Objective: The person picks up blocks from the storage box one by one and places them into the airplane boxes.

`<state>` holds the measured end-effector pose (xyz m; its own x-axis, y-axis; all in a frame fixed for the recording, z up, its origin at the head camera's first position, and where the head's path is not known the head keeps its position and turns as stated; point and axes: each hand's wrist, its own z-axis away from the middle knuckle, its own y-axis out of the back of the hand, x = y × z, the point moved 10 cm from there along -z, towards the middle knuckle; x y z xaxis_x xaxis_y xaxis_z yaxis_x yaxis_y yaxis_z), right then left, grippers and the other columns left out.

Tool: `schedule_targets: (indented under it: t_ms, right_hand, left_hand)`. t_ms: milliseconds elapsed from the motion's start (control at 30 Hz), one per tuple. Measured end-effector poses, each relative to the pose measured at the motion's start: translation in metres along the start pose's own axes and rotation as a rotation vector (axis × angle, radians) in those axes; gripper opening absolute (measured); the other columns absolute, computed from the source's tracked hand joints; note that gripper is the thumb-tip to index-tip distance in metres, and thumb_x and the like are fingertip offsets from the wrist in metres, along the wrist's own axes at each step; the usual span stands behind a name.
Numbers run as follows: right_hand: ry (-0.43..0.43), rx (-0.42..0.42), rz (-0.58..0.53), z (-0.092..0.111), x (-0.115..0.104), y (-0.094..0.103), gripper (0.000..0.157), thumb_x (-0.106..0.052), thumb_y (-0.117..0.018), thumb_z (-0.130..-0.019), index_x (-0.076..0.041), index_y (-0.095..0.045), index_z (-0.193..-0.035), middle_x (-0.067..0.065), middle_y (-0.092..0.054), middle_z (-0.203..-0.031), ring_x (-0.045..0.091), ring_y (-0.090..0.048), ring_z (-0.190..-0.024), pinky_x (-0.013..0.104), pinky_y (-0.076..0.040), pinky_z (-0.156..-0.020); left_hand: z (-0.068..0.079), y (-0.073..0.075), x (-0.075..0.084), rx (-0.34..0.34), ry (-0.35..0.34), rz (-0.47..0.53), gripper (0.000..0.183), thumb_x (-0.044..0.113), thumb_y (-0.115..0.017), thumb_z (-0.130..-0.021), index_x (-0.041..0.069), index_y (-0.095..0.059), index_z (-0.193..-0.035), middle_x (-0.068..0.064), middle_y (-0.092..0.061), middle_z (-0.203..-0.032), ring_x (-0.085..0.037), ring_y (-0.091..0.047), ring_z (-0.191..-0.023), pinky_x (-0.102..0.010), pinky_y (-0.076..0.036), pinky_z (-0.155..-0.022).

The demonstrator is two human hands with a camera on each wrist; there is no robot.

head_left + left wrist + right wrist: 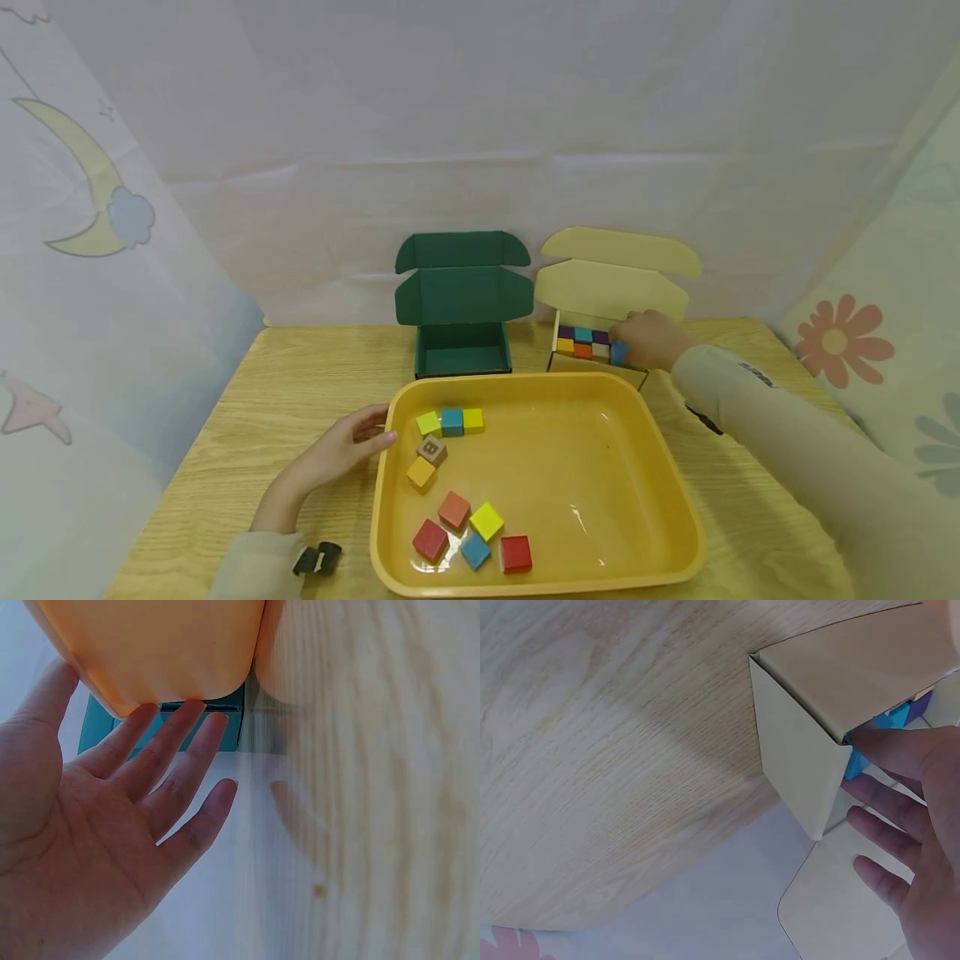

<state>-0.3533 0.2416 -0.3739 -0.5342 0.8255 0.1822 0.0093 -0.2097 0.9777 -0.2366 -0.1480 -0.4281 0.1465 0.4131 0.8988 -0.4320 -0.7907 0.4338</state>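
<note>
My right hand (651, 338) reaches into the yellow box (597, 369) at the back right. Thumb and index finger pinch a blue block (618, 354) in its right corner, beside several coloured blocks in rows. The right wrist view shows a blue block (856, 763) at that hand's fingertips, partly hidden by the box wall. My left hand (333, 457) rests at the left edge of the orange-yellow tray (540, 590). Its thumb touches the rim, and its fingers lie extended against the outside wall in the left wrist view. Several loose blocks lie in the tray's left half, including a wooden block (431, 450) marked B.
A dark green box (463, 360) with its lid raised stands left of the yellow box, just behind the tray. The wooden table (315, 375) carries everything. Behind it hangs a pale cloth backdrop (480, 125).
</note>
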Motion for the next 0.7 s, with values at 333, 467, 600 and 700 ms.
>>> schedule_targets:
  t_ms: [333,467,600,700]
  right_hand:
    - [-0.035,0.027,0.073,-0.0069,0.0004,-0.005,0.024,-0.007,-0.08,-0.079,-0.008,-0.074,-0.102,0.005,-0.071,-0.091,0.029,-0.063,-0.087,0.048,-0.053,-0.081]
    - [-0.03,0.064,0.096,-0.007,-0.0008,-0.005,0.018,-0.004,-0.078,-0.079,-0.008,-0.074,-0.096,0.005,-0.071,-0.086,0.027,-0.062,-0.081,0.045,-0.053,-0.073]
    - [-0.031,0.085,0.098,-0.0068,0.0002,-0.0061,0.013,-0.004,-0.079,-0.077,-0.009,-0.072,-0.087,0.003,-0.068,-0.079,0.024,-0.059,-0.074,0.042,-0.05,-0.067]
    - [-0.036,0.076,0.09,-0.0078,0.0002,-0.0081,0.014,-0.005,-0.081,-0.077,-0.01,-0.071,-0.086,0.001,-0.067,-0.077,0.023,-0.058,-0.073,0.041,-0.05,-0.067]
  left_hand:
    - [0.0006,-0.0003,0.002,0.003,-0.005,-0.01,0.055,0.024,-0.06,-0.101,-0.005,-0.043,-0.144,-0.023,-0.052,-0.139,-0.038,-0.055,-0.121,-0.051,-0.048,-0.1]
    - [0.0004,0.0002,0.0006,0.008,0.003,-0.008,0.055,0.025,-0.06,-0.101,-0.005,-0.043,-0.144,-0.023,-0.052,-0.139,-0.037,-0.056,-0.12,-0.05,-0.048,-0.099]
    - [-0.0001,0.0005,-0.0025,0.012,0.016,-0.017,0.056,0.027,-0.06,-0.101,-0.004,-0.043,-0.144,-0.022,-0.053,-0.138,-0.036,-0.056,-0.12,-0.049,-0.048,-0.1]
    - [0.0009,0.0013,-0.0041,0.015,0.028,-0.015,0.058,0.028,-0.06,-0.101,-0.005,-0.042,-0.145,-0.022,-0.052,-0.139,-0.036,-0.056,-0.121,-0.049,-0.048,-0.099]
